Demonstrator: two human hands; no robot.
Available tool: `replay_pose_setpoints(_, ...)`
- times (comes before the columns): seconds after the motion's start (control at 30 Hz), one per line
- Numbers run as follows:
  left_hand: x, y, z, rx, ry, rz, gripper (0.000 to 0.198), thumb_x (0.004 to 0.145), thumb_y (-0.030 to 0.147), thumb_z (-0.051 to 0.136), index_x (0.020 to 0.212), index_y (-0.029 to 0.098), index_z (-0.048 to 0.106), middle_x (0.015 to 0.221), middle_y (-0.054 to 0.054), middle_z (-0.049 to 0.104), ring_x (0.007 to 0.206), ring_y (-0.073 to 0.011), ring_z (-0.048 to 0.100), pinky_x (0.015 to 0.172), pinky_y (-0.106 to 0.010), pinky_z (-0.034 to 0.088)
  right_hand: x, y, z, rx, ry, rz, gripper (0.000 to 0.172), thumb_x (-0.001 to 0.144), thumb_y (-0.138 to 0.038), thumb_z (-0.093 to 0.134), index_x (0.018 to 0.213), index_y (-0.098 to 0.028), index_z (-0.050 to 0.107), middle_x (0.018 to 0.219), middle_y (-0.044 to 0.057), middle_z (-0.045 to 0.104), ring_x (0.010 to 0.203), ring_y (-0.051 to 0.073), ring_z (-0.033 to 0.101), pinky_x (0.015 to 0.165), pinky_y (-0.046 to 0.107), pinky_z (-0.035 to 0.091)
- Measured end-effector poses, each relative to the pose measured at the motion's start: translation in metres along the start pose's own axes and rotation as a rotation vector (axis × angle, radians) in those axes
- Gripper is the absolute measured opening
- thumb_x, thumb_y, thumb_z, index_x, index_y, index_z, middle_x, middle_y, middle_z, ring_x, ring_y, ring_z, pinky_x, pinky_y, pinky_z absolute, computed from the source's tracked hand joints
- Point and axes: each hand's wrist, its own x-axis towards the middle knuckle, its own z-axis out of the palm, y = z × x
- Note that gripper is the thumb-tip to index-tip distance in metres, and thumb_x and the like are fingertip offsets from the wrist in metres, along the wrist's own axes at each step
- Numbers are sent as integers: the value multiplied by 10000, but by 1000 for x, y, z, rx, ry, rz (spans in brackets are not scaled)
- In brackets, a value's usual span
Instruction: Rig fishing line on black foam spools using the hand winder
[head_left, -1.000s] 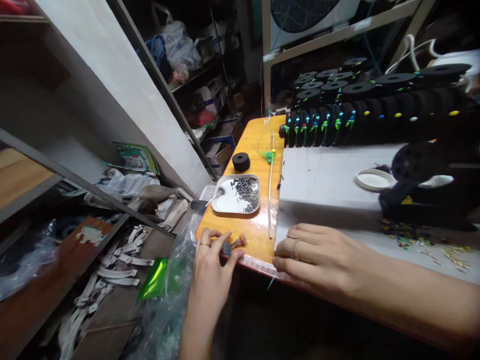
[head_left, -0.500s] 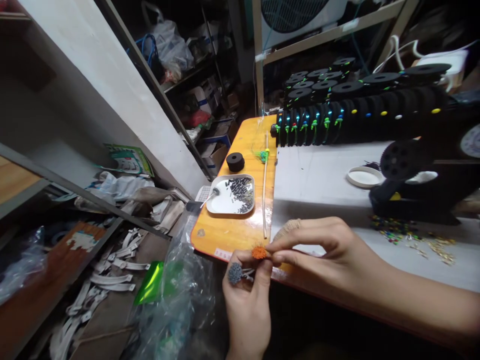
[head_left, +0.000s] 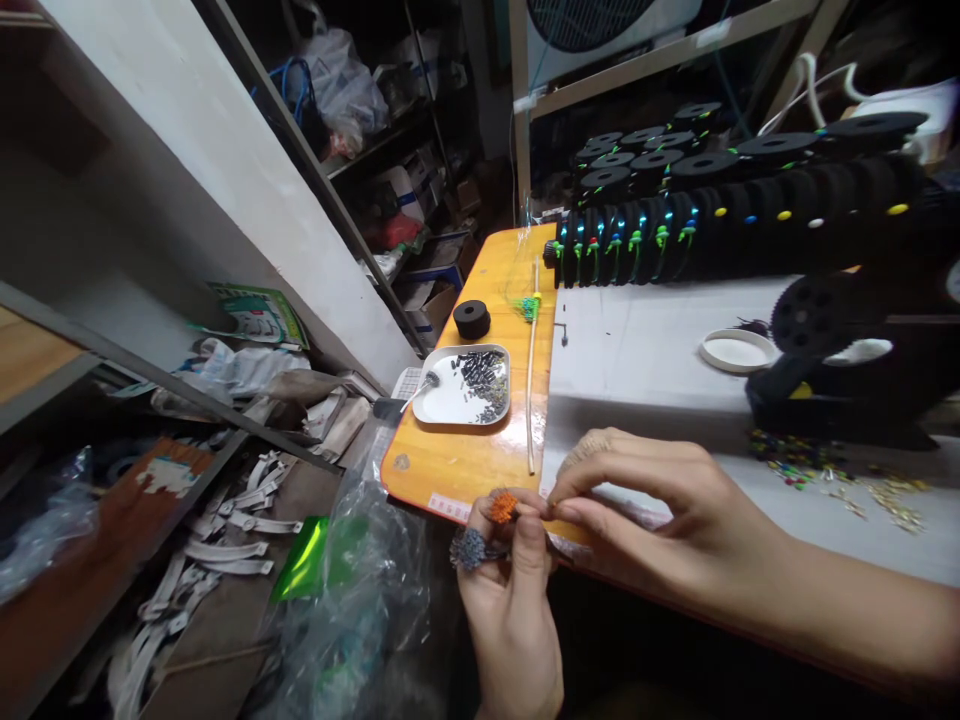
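My left hand [head_left: 511,600] is closed at the table's front edge, with an orange bundle [head_left: 503,506] pinched between thumb and forefinger. A grey bundle [head_left: 469,549] is also held in it, sticking out past the fingers on the left. Just to the right, my right hand [head_left: 637,490] has its thumb and forefinger pressed together near the left fingertips; what lies in that pinch is too small to make out. Beyond the hands, a thin pale stick [head_left: 531,400] with a green tangle [head_left: 528,307] on it lies on the orange table [head_left: 420,465].
A white tray [head_left: 442,412] holds small dark pieces, with a black foam roll [head_left: 472,319] behind it. Black discs with bobbers [head_left: 652,240] line the back right. A round white lid [head_left: 738,351] and scattered small coloured parts [head_left: 799,460] lie on the right.
The orange bundle has moved slightly left, away from my right fingertips. My left hand has turned a little and its wrist has shifted right. The right hand's pinch sits slightly farther right.
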Motion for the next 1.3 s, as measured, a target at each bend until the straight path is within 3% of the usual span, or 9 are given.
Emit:
replay_pose_setpoints(0.13,0,8,-4,-61,-29,-48,193,829,374,697,797,186,670,748,-5,614,713,-93,604,573,-133,453,0,5,1,-18,-24,-113,114,851,-119,651,944,-180,673,792,29,686,706,124,559,658,273,431)
replay_pose_setpoints(0.4,-5,20,-6,-50,97,-74,251,751,395,772,748,176,649,669,13,604,617,-62,549,539,-117,417,4,9,-7,-125,-37,-169,126,835,-128,666,946,-187,680,793,44,688,712,150,569,637,287,421)
replay_pose_setpoints(0.73,-4,19,0,-105,31,-105,224,764,350,771,706,165,657,657,12,599,622,-57,538,554,-111,416,4,5,-6,-87,-76,-229,196,832,-150,686,1017,-208,656,799,23,694,696,135,592,693,310,438)
replay_pose_setpoints(1.0,-3,4,1,-154,-27,-160,196,805,354,733,913,195,692,870,-27,659,745,-74,606,548,-100,423,2,2,-4,-184,-72,-253,194,846,-127,660,1022,-199,624,796,22,664,709,138,561,715,324,423)
replay_pose_setpoints(1.1,-4,4,7,-225,1,-108,205,828,382,702,822,178,686,763,9,619,562,-12,499,603,-108,469,-1,-4,-3,-245,-122,-228,131,862,-93,591,969,-168,592,820,54,627,742,163,520,679,328,400)
replay_pose_setpoints(1.17,-5,7,10,-269,20,-47,239,828,376,702,725,167,647,688,38,569,479,6,404,536,-91,442,-2,-6,-4,-248,-174,-215,138,866,-75,547,974,-158,573,828,66,607,751,174,510,658,324,390)
replay_pose_setpoints(1.3,2,21,-1,-304,139,126,250,792,338,743,700,184,570,631,69,478,471,-14,402,466,-88,400,0,-3,-10,-269,-144,-215,129,877,-79,510,957,-174,547,843,77,602,757,179,526,645,311,401)
